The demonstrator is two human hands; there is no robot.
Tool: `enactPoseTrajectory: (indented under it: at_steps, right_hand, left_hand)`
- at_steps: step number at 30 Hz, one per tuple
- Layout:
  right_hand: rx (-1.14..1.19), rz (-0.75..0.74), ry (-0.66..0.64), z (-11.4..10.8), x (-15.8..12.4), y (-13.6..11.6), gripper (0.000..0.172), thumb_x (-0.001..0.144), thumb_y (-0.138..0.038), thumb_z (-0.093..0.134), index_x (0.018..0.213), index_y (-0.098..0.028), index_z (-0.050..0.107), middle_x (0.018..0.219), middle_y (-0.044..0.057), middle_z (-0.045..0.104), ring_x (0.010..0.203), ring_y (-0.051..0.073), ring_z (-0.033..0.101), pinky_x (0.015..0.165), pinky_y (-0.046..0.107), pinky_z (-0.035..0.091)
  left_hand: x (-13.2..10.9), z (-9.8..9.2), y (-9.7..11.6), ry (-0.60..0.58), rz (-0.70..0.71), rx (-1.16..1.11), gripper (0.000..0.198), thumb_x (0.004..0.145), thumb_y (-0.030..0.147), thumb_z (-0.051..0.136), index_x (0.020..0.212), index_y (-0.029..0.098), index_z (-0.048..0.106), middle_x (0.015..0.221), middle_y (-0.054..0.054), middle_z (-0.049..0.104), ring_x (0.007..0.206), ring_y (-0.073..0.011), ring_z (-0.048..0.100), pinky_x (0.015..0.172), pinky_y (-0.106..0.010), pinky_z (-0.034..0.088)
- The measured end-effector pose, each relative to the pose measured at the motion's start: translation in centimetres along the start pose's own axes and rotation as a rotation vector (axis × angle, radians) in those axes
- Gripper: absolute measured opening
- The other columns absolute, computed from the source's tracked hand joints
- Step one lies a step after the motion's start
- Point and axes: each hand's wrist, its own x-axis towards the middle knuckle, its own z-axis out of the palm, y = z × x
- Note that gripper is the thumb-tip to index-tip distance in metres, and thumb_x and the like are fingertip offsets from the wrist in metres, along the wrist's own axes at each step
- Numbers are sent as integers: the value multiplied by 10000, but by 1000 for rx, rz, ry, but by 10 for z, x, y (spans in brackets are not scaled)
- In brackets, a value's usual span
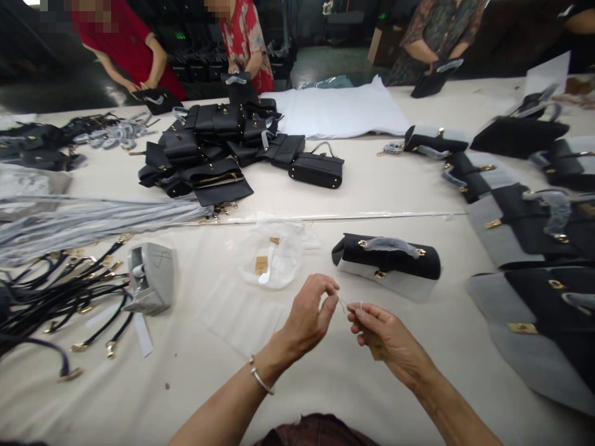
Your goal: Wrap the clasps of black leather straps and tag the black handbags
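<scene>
My left hand [312, 313], with a bracelet on the wrist, pinches one end of a thin white string [343, 303] over the table. My right hand [383, 337] grips the other side of the string, and a small brown tag [377, 352] shows beneath its fingers. Just beyond both hands lies a black handbag [395, 254] with a plastic-wrapped handle, a gold clasp and pale sheeting under its flap. To the left, a clear plastic bag [269, 254] holds brown tags and a white strip. A thin white foam sheet [242, 313] lies in front of it.
A grey tape dispenser [151, 279] stands left beside black straps [51, 310]. Black bags [214, 133] are heaped across the table, and more handbags [534, 322] line the right. Co-workers handle bags at the far edge, near a white sheet stack [334, 111].
</scene>
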Motion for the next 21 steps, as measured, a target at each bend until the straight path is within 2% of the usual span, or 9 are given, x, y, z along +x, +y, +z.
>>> enactPoseTrajectory:
  at_steps: [3, 5, 8, 11, 13, 15, 18, 21]
  right_hand:
    - [-40, 3, 50, -19, 1, 12, 355, 754, -465, 783, 1003, -216, 745, 931, 71, 708, 753, 168, 630, 624, 266, 508]
    - [-132, -10, 18, -30, 2, 18, 427, 769, -486, 762, 1095, -215, 709, 984, 87, 720, 823, 200, 662, 708, 311, 537]
    - [-314, -101, 36, -40, 3, 19, 579, 720, -502, 787, 1213, -233, 646, 1212, 112, 676, 1089, 284, 637, 922, 422, 517]
    - [-495, -259, 188, -38, 1, 7, 575, 715, -524, 770, 1220, -280, 645, 1331, 77, 616, 1245, 327, 533, 1046, 496, 425]
    - [-539, -341, 241, -31, -1, -4, 477, 750, -546, 728, 1144, -279, 691, 1242, 65, 666, 1186, 322, 563, 1029, 483, 426]
    - [-514, -387, 235, -23, -1, -13, 397, 768, -551, 716, 1034, -258, 729, 1105, 59, 715, 1059, 294, 619, 959, 430, 463]
    - [-436, -404, 195, -15, 3, -18, 332, 787, -538, 715, 899, -226, 737, 921, 47, 732, 900, 245, 645, 846, 363, 486]
    - [-336, -374, 169, -16, 8, -15, 320, 797, -526, 716, 846, -210, 714, 819, 28, 706, 811, 206, 622, 780, 332, 481]
  left_hand:
    - [9, 2, 3, -60, -279, -536, 192, 967, 362, 490, 878, 192, 483, 897, -63, 648, 905, -189, 623, 868, -353, 469]
    - [14, 10, 2, -115, -365, -732, 248, 936, 401, 552, 852, 192, 447, 804, -31, 637, 773, -158, 632, 775, -314, 490]
    - [19, 27, 0, -133, -398, -682, 286, 894, 425, 620, 846, 185, 473, 756, -13, 626, 684, -131, 617, 661, -262, 494]
    - [21, 40, 1, -125, -407, -560, 276, 869, 425, 641, 842, 176, 523, 715, -10, 624, 682, -138, 624, 618, -254, 523]
    - [23, 44, 3, -130, -426, -532, 267, 855, 416, 652, 848, 174, 540, 694, -9, 625, 670, -143, 624, 592, -256, 542]
    - [24, 46, 5, -125, -439, -506, 266, 836, 407, 672, 840, 173, 546, 688, -8, 624, 660, -144, 622, 563, -252, 550]
    - [26, 48, 5, -109, -446, -476, 264, 826, 402, 682, 830, 175, 547, 684, -7, 620, 667, -149, 626, 530, -238, 546]
    - [26, 49, 3, -117, -466, -484, 255, 843, 403, 663, 848, 177, 544, 657, -4, 615, 679, -158, 641, 514, -230, 540]
